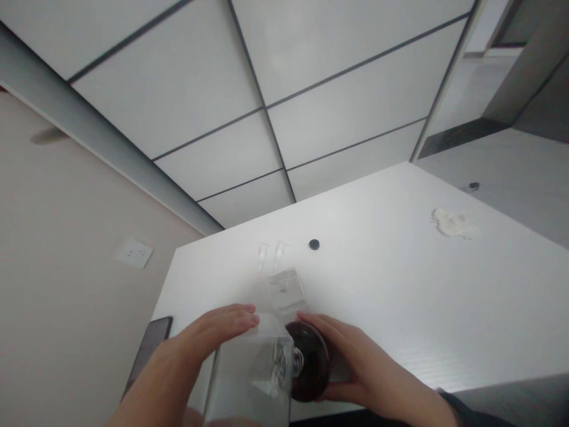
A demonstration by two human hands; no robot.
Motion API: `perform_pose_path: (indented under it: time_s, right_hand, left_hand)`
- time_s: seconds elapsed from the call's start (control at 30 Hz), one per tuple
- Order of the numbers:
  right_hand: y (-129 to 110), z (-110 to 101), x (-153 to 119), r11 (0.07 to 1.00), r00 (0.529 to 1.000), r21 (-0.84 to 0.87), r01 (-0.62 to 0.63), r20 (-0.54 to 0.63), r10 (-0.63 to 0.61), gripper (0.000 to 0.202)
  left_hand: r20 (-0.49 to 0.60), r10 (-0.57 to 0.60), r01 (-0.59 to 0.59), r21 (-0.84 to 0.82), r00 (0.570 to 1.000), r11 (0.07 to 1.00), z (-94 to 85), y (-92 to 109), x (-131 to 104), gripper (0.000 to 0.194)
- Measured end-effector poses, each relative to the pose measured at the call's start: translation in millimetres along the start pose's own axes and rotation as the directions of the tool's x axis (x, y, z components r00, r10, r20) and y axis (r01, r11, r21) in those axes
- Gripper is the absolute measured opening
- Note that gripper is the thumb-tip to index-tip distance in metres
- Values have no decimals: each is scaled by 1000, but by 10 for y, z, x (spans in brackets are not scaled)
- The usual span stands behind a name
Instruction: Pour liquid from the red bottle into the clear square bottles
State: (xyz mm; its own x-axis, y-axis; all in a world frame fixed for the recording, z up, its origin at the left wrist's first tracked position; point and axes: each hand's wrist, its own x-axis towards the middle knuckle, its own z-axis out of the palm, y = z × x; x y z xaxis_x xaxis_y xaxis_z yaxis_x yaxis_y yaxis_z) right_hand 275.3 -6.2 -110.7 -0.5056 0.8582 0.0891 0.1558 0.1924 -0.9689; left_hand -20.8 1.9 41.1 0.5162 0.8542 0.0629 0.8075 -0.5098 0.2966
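Observation:
My left hand point(222, 329) is wrapped around a clear, square-sided container point(251, 373), fingers over its far side and the rest of its grip partly hidden. A threaded, clear round part shows at the container's right side. Against that part sits a dark brown round piece point(311, 362), glossy and bowl-like or lid-like. My right hand point(347, 356) grips this brown piece from the right, thumb and fingers around its rim. Just beyond both hands lies a small clear square piece point(287, 289) on the white table point(377, 284).
Two small clear pieces point(270, 254) and a black round disc point(314, 244) lie farther back. A whitish irregular thing point(454, 223) rests at the right. A phone point(151, 347) lies at the left edge, near a wall with a socket point(135, 253). White panels point(213, 89) stand behind the table.

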Motion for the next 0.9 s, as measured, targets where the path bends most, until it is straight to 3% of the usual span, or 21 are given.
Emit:
perform_pose_path:
  time_s: [0.07, 0.2, 0.3, 0.5, 0.73, 0.9]
  right_hand:
    - [-3, -13, 6, 1000, 1000, 0, 4, 0, -4, 92]
    - [5, -11, 4, 1000, 1000, -6, -1, 1, 1, 92]
    - [25, 7, -3, 1000, 1000, -2, 6, -5, -6, 91]
    - [32, 16, -17, 1000, 1000, 7, 8, -5, -8, 90]
    - [4, 2, -10, 1000, 1000, -25, 10, -1, -10, 90]
    - [-26, -12, -7, 1000, 1000, -28, 0, -4, 0, 89]
  left_hand:
    - [3, 6, -6, 5, 1000, 1000, 17, -7, -2, 81]
    - [11, 186, -186, 42, 983, 982, -44, 32, 55, 73]
    - [60, 245, -251, 133, 968, 959, -124, 84, 98, 71]
    - [99, 443, -451, 290, 891, 844, -241, 245, 245, 70]
    - [168, 487, -511, 388, 857, 767, -344, 446, 406, 60]
    - [100, 544, -532, 415, 833, 738, -335, 558, 536, 40]
